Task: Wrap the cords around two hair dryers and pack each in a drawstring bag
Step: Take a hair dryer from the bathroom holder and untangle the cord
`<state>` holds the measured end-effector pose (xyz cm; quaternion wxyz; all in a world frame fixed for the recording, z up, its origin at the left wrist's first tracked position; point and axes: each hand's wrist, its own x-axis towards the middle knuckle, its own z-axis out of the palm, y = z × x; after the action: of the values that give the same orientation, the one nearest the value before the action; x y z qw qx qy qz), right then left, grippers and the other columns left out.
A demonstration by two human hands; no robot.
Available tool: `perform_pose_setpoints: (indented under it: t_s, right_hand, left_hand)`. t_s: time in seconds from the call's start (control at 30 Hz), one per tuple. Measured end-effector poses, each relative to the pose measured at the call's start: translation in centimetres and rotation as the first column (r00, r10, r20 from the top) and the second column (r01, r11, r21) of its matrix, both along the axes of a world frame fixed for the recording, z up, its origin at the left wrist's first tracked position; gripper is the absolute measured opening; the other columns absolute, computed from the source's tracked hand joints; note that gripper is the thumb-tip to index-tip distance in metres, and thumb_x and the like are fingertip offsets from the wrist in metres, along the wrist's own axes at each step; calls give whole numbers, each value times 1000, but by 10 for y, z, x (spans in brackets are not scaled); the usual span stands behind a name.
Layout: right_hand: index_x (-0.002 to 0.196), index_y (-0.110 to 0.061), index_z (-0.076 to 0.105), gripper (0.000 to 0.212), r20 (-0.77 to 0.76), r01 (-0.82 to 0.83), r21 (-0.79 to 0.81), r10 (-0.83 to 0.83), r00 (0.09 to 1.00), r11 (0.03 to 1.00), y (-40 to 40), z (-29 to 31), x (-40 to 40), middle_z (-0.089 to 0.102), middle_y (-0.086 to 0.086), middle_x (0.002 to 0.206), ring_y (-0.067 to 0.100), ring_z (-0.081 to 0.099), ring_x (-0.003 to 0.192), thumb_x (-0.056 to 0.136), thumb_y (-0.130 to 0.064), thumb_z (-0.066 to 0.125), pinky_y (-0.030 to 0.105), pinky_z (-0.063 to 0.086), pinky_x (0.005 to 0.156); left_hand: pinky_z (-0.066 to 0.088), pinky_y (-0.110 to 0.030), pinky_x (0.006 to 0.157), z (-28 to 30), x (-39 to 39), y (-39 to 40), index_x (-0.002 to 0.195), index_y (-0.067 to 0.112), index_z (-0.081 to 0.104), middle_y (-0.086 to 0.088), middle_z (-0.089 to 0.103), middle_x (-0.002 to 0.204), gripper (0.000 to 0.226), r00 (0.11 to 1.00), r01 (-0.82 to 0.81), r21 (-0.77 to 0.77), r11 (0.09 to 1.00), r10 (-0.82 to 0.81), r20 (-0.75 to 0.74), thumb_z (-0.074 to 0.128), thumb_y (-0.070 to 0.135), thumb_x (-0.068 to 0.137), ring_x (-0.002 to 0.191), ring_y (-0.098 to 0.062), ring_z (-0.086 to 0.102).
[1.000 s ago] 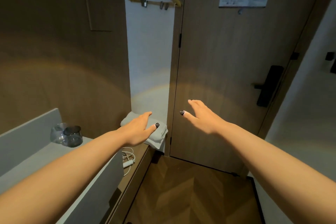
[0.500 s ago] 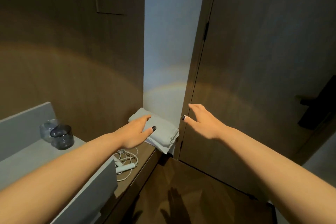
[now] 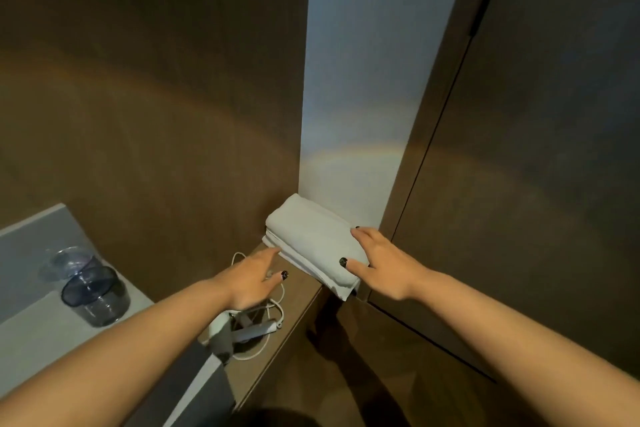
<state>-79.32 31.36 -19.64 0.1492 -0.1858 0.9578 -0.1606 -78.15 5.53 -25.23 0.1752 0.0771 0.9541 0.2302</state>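
- Both bare forearms come in from the bottom corners and reach forward and down toward a wooden shelf (image 3: pixel 294 322) in the corner between a brown panelled wall and a door (image 3: pixel 554 149).
- On the near left, a grey counter (image 3: pixel 31 340) carries two dark translucent cups (image 3: pixel 95 295), one tucked just behind the other.
- On the shelf, past the counter's end, lies a white corded item (image 3: pixel 254 326); its pale bar-shaped body runs left to right, slightly raised at the right end. I cannot tell from this view whether it is one of the hair dryers.
- Its white cord (image 3: pixel 277 308) loops loosely round it on the shelf, one loop showing beyond the left hand, another curling toward the camera.
- The left hand (image 3: pixel 251 282) hovers palm down above the corded item, fingers straight and close together, thumb spread out to the right with a dark nail showing. It holds nothing. The fingertips point up-right and reach the near left edge of the folded stack, though contact is uncertain.
- The corded item sits below and just nearer than that palm, partly hidden by the wrist.
- The right hand (image 3: pixel 381 263) lies flat, palm down, on the right end of a stack of folded white cloth (image 3: pixel 308 239); fingers are extended along the far edge, thumb stretched left across the top. It grips nothing.
- The stack's long axis runs from far left to near right, its near right corner overhanging the shelf edge.
- Behind the stack rises a narrow pale wall strip (image 3: pixel 363 80) between the panel and the door frame.
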Motion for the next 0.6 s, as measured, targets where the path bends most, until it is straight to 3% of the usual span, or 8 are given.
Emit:
perform_pose_setpoints:
  t_s: [0.23, 0.4, 0.47, 0.57, 0.6]
  right_hand:
    - [155, -13, 7, 70, 107, -44, -7, 44, 993, 999, -19, -46, -66, 7, 2, 162, 21, 13, 148, 101, -43, 40, 33, 17, 119]
    - [152, -12, 21, 66, 103, -129, 39, 124, 987, 991, -31, -71, -113, 22, 5, 159, 24, 27, 143, 99, -41, 47, 35, 28, 114]
    - [152, -13, 22, 67, 112, -159, 42, 154, 982, 986, -35, -81, -134, 23, 5, 159, 23, 27, 143, 98, -43, 48, 35, 27, 114]
    - [154, -17, 14, 69, 192, -218, 22, 210, 959, 976, -42, -97, -165, 15, 1, 162, 20, 19, 147, 99, -44, 46, 35, 21, 116]
    - [154, -18, 13, 69, 212, -245, 16, 236, 948, 969, -44, -102, -174, 13, 0, 162, 20, 18, 147, 99, -43, 46, 35, 21, 116]
  left_hand:
    - [36, -31, 106, -47, -61, -14, 152, 12, 19, -13, 43, 148, 66, 978, -183, 25, 983, 180, 109, 50, 34, 98, 134, -25, 43]
    - [48, -32, 81, -100, -86, -20, 144, 6, 30, -16, 55, 128, 65, 932, -295, -46, 954, 298, 205, 59, 30, 91, 103, -23, 59]
    - [45, -28, 89, -125, -90, -23, 140, 8, 34, -12, 53, 131, 61, 915, -337, -90, 937, 349, 201, 59, 34, 90, 110, -20, 55]
    - [38, -34, 97, -142, -95, -18, 131, -2, 41, -21, 50, 130, 81, 852, -384, -92, 919, 391, 349, 61, 60, 83, 119, -33, 51]
    - [38, -36, 97, -147, -99, -16, 129, -5, 43, -24, 49, 131, 70, 822, -426, -91, 900, 426, 378, 63, 48, 88, 120, -36, 50]
